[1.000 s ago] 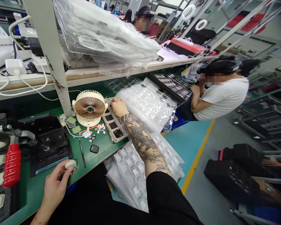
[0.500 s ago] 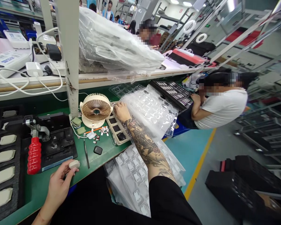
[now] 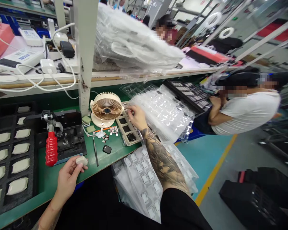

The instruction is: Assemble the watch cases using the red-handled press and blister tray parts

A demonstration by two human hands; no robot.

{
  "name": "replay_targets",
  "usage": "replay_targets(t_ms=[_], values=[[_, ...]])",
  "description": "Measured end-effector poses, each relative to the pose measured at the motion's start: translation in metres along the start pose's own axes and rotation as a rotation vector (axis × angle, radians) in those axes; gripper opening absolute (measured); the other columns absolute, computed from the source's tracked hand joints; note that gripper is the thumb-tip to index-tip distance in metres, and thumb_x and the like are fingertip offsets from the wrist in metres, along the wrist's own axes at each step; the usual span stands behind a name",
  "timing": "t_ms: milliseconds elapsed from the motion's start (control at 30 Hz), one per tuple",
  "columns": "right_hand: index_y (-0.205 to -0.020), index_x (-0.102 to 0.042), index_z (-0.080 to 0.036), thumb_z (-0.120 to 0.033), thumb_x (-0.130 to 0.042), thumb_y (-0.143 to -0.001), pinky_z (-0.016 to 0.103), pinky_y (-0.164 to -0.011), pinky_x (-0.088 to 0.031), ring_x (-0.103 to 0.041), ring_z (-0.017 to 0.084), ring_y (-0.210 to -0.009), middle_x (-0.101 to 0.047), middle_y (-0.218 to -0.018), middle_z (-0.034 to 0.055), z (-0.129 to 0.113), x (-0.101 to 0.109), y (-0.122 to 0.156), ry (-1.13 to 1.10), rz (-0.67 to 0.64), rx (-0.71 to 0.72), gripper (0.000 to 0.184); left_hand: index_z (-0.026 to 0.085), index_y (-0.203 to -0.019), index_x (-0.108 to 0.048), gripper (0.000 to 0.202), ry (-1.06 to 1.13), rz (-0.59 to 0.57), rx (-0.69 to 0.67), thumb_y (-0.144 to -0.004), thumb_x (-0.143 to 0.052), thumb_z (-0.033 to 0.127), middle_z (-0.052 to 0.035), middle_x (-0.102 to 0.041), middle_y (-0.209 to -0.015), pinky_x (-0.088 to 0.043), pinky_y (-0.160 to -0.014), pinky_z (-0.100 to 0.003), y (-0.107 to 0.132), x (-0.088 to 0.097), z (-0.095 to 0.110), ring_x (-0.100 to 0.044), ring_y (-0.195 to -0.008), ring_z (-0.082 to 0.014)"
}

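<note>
My left hand [image 3: 70, 172] is closed on a small beige casing [image 3: 81, 160] at the green bench's front edge. My right hand [image 3: 137, 117] is above the far end of a beige compartment box [image 3: 132, 141] that holds dark parts. Its fingers are bent together; whether something small sits between them is too fine to see. A black rounded case [image 3: 107, 149] lies on the bench beside tweezers [image 3: 96, 152]. Small connector pieces [image 3: 114, 130] are scattered in front of a cream fan [image 3: 106, 110]. Left of them stands a black clamp fixture with a red handle [image 3: 51, 149].
At the left, a black foam tray [image 3: 7, 180] holds several beige casings. Clear plastic blister trays [image 3: 158, 111] cover the bench right of the box, and more bagged trays [image 3: 141, 182] lie by my lap. A seated co-worker [image 3: 249, 110] is at the right. A white post [image 3: 85, 57] rises behind the fixture.
The view has turned left, so the bench shows farther right. My right hand has drawn back slightly from the compartment box's far end. The left hand keeps the casing.
</note>
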State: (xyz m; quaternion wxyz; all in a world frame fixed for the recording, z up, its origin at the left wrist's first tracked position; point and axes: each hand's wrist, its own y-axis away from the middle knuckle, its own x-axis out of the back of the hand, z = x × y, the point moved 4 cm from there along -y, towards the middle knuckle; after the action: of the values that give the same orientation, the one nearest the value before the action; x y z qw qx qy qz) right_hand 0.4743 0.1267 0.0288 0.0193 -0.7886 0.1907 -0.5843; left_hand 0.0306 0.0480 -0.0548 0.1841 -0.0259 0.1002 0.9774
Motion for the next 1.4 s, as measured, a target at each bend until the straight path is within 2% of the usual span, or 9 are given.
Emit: replay_targets(t_ms=[133,233,433,600,767,967,1100,1200,1400], values=[[-0.111,-0.084,-0.022,-0.035,-0.078,-0.098,0.025,-0.088,-0.057,-0.073,0.011,-0.091,-0.081,-0.105,0.0029,-0.069,0.016,0.068,-0.459,0.183,0.167,0.019,0.01,-0.123,-0.065,0.04,0.19,-0.056,0.054,-0.107,-0.071,0.047,-0.0188,-0.081,-0.11,-0.061,-0.07,-0.03,-0.008,-0.002,0.02,-0.075,-0.077,-0.018],[-0.095,-0.084,-0.022,-0.021,-0.081,-0.095,0.018,-0.081,-0.058,-0.076,0.007,-0.083,-0.082,-0.092,-0.0016,-0.134,0.001,0.117,-0.702,0.11,0.259,0.004,0.01,-0.124,-0.063,0.041,0.268,-0.041,0.054,-0.106,-0.072,0.047,-0.0174,-0.081,-0.104,-0.059,-0.066,-0.03,-0.014,0.0,0.024,-0.076,-0.075,-0.0194],[-0.116,-0.084,-0.023,-0.017,-0.066,-0.104,0.019,-0.087,-0.06,-0.077,0.007,-0.09,-0.082,-0.095,0.0002,-0.209,-0.05,0.165,-0.923,-0.06,0.062,0.023,0.01,-0.124,-0.068,0.038,0.143,0.015,-0.01,-0.106,-0.074,0.042,-0.01,-0.079,-0.085,-0.06,-0.071,-0.029,-0.014,0.004,0.019,-0.073,-0.071,-0.0178],[-0.098,-0.085,-0.022,-0.027,-0.079,-0.098,0.019,-0.078,-0.057,-0.073,0.006,-0.079,-0.081,-0.091,0.0001,-0.217,-0.06,0.163,-0.991,-0.202,0.032,0.009,0.01,-0.124,-0.072,0.034,0.106,0.052,-0.045,-0.109,-0.07,0.04,-0.0076,-0.077,-0.088,-0.06,-0.075,-0.028,-0.011,0.008,0.017,-0.071,-0.075,-0.016],[-0.094,-0.085,-0.021,-0.035,-0.075,-0.1,0.022,-0.08,-0.054,-0.068,0.007,-0.081,-0.079,-0.09,0.0014,-0.216,-0.063,0.159,-0.941,-0.397,0.042,0.017,0.01,-0.13,-0.075,0.037,0.109,0.045,-0.045,-0.109,-0.068,0.04,-0.0063,-0.076,-0.091,-0.059,-0.075,-0.026,-0.009,0.008,0.018,-0.07,-0.076,-0.0144],[-0.078,-0.078,-0.016,-0.05,-0.09,-0.084,0.02,-0.066,-0.043,-0.055,0.005,-0.066,-0.07,-0.074,-0.0016,-0.213,-0.084,0.156,-1.021,-0.593,-0.207,0.036,0.01,-0.149,-0.068,0.048,0.019,-0.021,-0.076,-0.114,-0.06,0.042,-0.0032,-0.071,-0.087,-0.055,-0.076,-0.023,-0.008,0.01,0.019,-0.065,-0.076,-0.0125],[-0.072,-0.074,-0.014,-0.055,-0.093,-0.078,0.02,-0.061,-0.036,-0.046,0.004,-0.062,-0.063,-0.065,-0.0027,-0.219,-0.091,0.157,-0.994,-0.661,-0.248,0.045,0.01,-0.152,-0.066,0.052,-0.041,-0.083,-0.065,-0.115,-0.057,0.045,-0.0027,-0.067,-0.082,-0.053,-0.076,-0.024,-0.009,0.015,0.02,-0.062,-0.076,-0.0137],[-0.073,-0.074,-0.015,-0.054,-0.092,-0.08,0.021,-0.06,-0.035,-0.045,0.004,-0.06,-0.06,-0.063,-0.0035,-0.224,-0.086,0.16,-0.954,-0.532,-0.241,0.043,0.012,-0.148,-0.068,0.053,0.062,-0.055,-0.026,-0.111,-0.063,0.05,-0.0045,-0.067,-0.088,-0.053,-0.073,-0.026,-0.011,0.012,0.024,-0.061,-0.076,-0.0145],[-0.084,-0.075,-0.017,-0.032,-0.066,-0.104,0.025,-0.072,-0.048,-0.06,0.009,-0.074,-0.068,-0.079,0.0023,-0.216,-0.057,0.172,-0.865,0.003,0.005,0.027,0.012,-0.146,-0.064,0.056,0.383,0.02,0.102,-0.104,-0.076,0.046,-0.0007,-0.058,-0.082,-0.045,-0.063,-0.025,-0.004,0.002,0.028,-0.053,-0.068,-0.0118]])
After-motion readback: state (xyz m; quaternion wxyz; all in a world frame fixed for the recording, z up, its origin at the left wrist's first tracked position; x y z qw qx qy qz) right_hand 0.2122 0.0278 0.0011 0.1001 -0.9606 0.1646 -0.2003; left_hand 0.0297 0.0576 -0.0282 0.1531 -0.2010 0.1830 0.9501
